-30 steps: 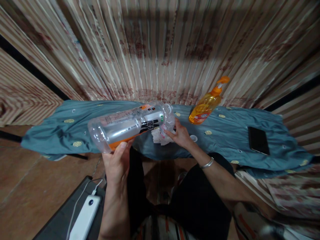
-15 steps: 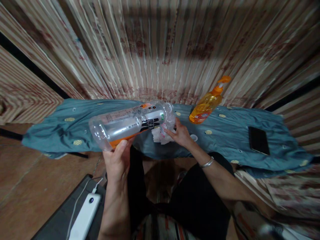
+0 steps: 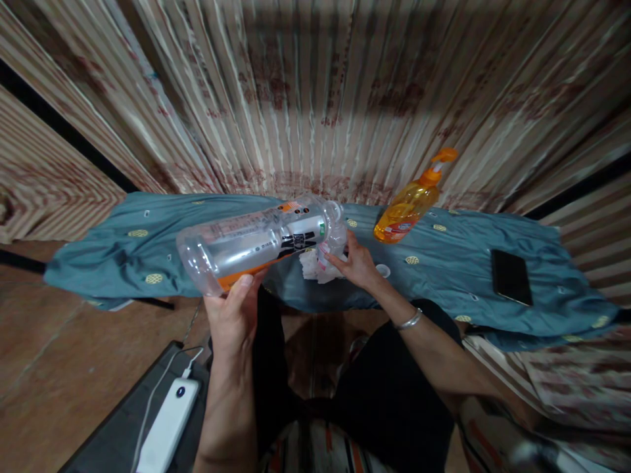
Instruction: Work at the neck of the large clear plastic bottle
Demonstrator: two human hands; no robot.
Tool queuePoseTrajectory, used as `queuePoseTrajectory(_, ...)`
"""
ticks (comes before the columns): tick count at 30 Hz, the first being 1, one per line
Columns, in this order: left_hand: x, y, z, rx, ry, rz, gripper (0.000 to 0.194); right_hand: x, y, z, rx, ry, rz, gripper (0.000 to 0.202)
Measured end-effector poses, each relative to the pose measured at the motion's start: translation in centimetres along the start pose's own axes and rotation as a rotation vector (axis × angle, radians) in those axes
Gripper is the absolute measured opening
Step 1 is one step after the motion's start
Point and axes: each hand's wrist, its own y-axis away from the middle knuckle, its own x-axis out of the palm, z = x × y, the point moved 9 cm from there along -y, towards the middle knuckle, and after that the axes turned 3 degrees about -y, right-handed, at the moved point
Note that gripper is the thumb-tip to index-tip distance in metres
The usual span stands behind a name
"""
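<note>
My left hand is closed around the underside of a large clear plastic bottle with a silver, black and orange label. That bottle lies tilted nearly level, its neck pointing right and slightly up. At its mouth is a smaller clear plastic bottle, which my right hand grips from the right side. The two mouths look close together; whether they touch I cannot tell. Below the small bottle lies a crumpled white tissue. Just right of my right hand rests a small clear cap.
An orange pump bottle of yellow-orange liquid stands at the back right of the cloth-covered table. A black phone lies farther right. At lower left, a white power bank with a cable rests on a dark surface. Striped curtains hang behind.
Almost nothing differs. Both hands hold the same bottles in nearly the same places, and the whole view has shifted very slightly.
</note>
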Motion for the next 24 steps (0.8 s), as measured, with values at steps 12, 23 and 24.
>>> queuePoseTrajectory(12,0.09,-0.01,-0.19,0.008,0.005,-0.004,0.068,-0.14,0.09,0.10,0.007,-0.043,0.005,0.076)
queuePoseTrajectory(23,0.10,0.13,-0.09,-0.022,0.022,-0.038,0.073,-0.49,0.11,0.11,0.015,-0.079,-0.008,0.094)
queuePoseTrajectory(24,0.17,0.15,-0.16,-0.019,0.019,-0.035,0.073,-0.49,0.05,0.07,0.022,-0.081,-0.003,0.096)
